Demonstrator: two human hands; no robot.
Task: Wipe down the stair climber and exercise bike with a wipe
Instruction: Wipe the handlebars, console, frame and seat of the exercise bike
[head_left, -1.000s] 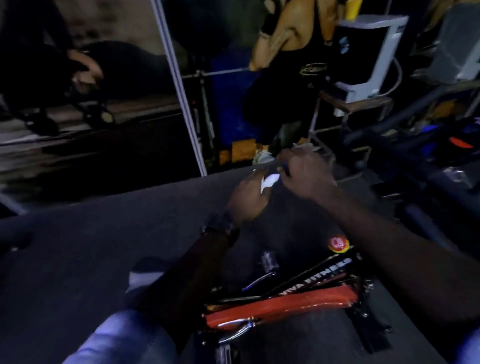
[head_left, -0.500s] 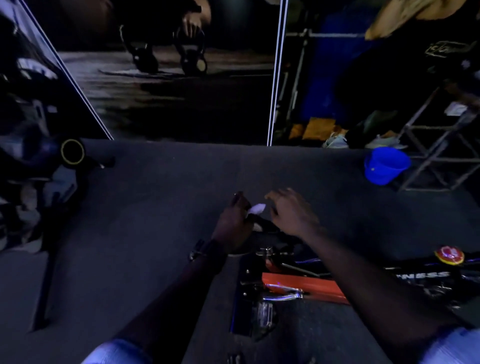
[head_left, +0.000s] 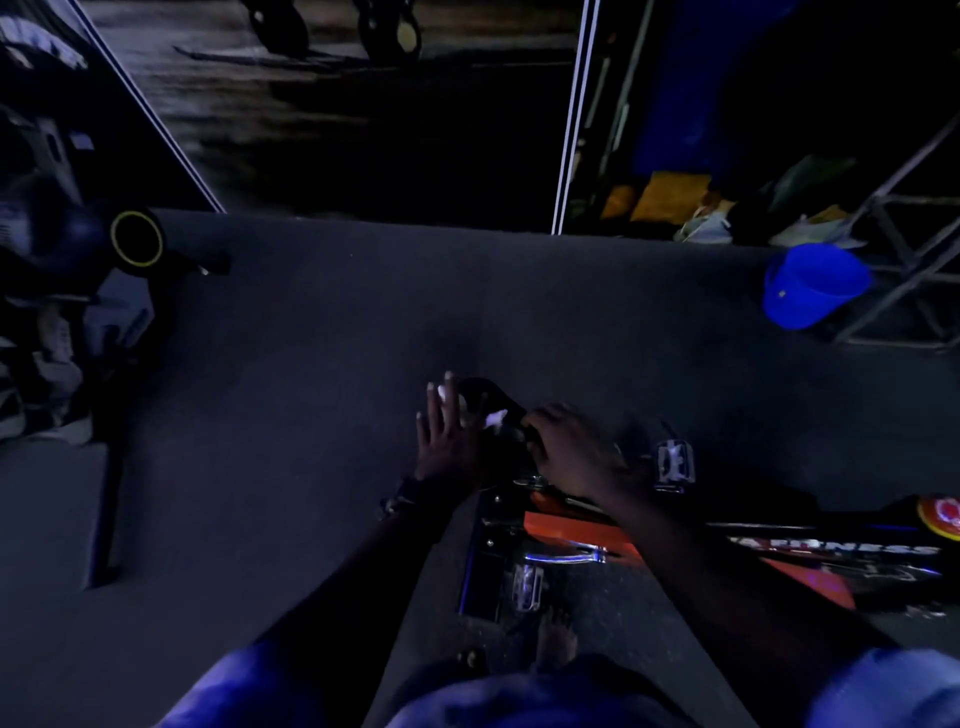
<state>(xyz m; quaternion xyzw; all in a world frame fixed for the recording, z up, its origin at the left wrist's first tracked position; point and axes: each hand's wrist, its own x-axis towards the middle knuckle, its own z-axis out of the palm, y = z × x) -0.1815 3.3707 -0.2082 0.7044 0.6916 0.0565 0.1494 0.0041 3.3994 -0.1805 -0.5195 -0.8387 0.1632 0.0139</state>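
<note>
- Left hand (head_left: 445, 434), fingers straight, rests against the exercise bike's (head_left: 582, 530) dark saddle.
- Right hand (head_left: 569, 452) pinches a white wipe (head_left: 496, 417) between both hands.
- Blue bucket (head_left: 810, 286) well beyond the right hand.

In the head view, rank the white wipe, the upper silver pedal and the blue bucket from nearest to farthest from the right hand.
From the right hand:
1. White wipe, at its fingertips, just to its left.
2. Upper silver pedal, close by on its right.
3. Blue bucket, far off to the upper right, by the metal frame.
</note>
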